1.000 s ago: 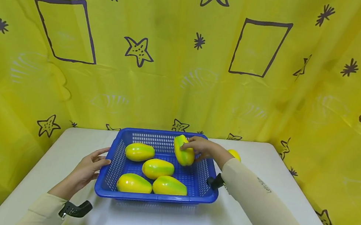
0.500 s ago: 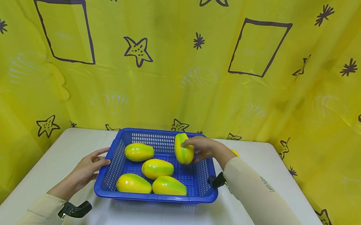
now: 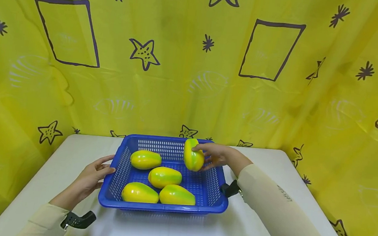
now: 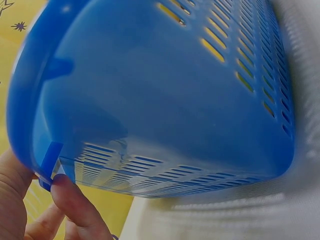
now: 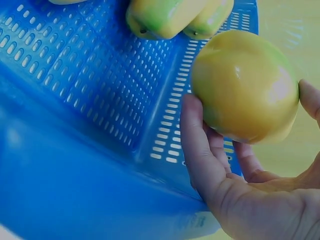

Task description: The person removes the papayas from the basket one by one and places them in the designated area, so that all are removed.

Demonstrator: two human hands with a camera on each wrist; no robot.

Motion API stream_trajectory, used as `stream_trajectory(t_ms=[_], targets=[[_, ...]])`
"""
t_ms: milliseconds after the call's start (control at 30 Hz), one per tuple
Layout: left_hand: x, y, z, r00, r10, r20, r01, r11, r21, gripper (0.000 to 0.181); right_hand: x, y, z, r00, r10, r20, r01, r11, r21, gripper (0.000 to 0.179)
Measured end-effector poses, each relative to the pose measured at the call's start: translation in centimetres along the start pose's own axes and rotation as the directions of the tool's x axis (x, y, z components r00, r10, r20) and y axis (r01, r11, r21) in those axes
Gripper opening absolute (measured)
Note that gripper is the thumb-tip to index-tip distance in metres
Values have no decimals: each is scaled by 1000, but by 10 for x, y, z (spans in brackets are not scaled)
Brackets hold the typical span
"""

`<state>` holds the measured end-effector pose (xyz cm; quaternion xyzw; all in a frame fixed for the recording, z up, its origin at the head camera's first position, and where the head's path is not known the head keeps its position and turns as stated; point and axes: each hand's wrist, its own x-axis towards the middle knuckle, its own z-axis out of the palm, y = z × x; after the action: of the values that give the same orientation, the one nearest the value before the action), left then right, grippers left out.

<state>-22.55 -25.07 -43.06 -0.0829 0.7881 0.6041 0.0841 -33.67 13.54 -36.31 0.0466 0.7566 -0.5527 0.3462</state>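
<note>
Glossy yellow-green fruit (image 3: 192,159) has risen slightly in the right hand (image 3: 215,155).

Yellow patterned curtains (image 3: 173,100) around a white table (image 3: 168,234) suggest a makeshift booth.

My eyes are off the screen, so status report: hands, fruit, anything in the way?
Left hand holding blue basket by rim. Right hand gripping one yellow-green fruit. Four more fruits lying inside. No visible obstruction.
</note>
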Motion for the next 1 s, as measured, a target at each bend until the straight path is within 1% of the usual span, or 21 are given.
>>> stream_trajectory(t_ms=[100, 267, 467, 733, 1000], targets=[[-1, 1, 1, 1000, -6, -7, 6, 1000, 5, 69, -4, -1, -3, 1000, 5, 14, -5, 1000, 12, 77], [-2, 2, 2, 1000, 3, -3, -3, 1000, 15, 69, -10, -4, -7, 999, 13, 31, -13, 1000, 18, 77], [-1, 2, 1, 1000, 0, -5, 0, 1000, 26, 69, -16, -6, -11, 999, 16, 35, -17, 999, 46, 77], [-1, 1, 1, 1000, 0, 0, 0, 1000, 20, 68, -23, -8, -17, 999, 12, 41, -15, 998, 62, 78], [-3, 3, 1, 1000, 1, -2, -1, 999, 32, 69, -32, -9, -27, 998, 17, 55, -20, 998, 54, 77]])
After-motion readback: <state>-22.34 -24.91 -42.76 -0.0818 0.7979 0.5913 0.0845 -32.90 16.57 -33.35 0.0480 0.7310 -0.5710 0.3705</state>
